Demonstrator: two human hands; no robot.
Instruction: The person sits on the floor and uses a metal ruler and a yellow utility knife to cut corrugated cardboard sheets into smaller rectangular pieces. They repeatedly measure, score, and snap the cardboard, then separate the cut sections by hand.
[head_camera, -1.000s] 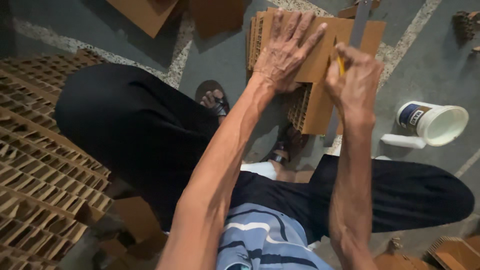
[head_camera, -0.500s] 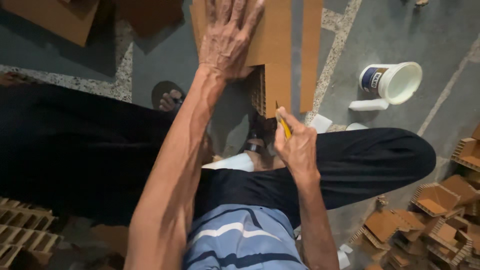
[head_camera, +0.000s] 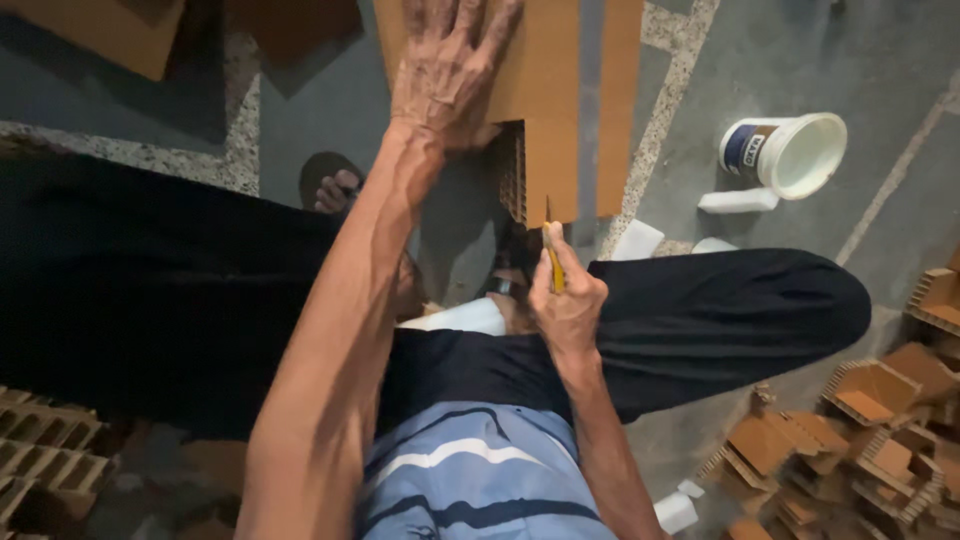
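Observation:
My left hand (head_camera: 450, 65) presses flat, fingers spread, on a brown cardboard sheet (head_camera: 550, 110) lying on the floor at the top of the head view. My right hand (head_camera: 567, 300) is closed around a yellow utility knife (head_camera: 552, 258), whose blade tip meets the near edge of the cardboard. A narrow cardboard strip (head_camera: 618, 100) lies just right of the sheet. A honeycomb cardboard block (head_camera: 512, 180) shows under the sheet's near left edge. My legs in dark trousers spread to both sides.
A white plastic bucket (head_camera: 790, 155) lies on its side at the right, with white foam pieces (head_camera: 737, 201) beside it. Cut honeycomb cardboard pieces (head_camera: 860, 430) pile at the lower right, a cardboard lattice (head_camera: 40, 440) at the lower left. A sandalled foot (head_camera: 335, 185) rests on the grey floor.
My right hand has drawn the knife back along the cardboard toward my body, from the far part to its near edge. My left hand stays pressed on the sheet.

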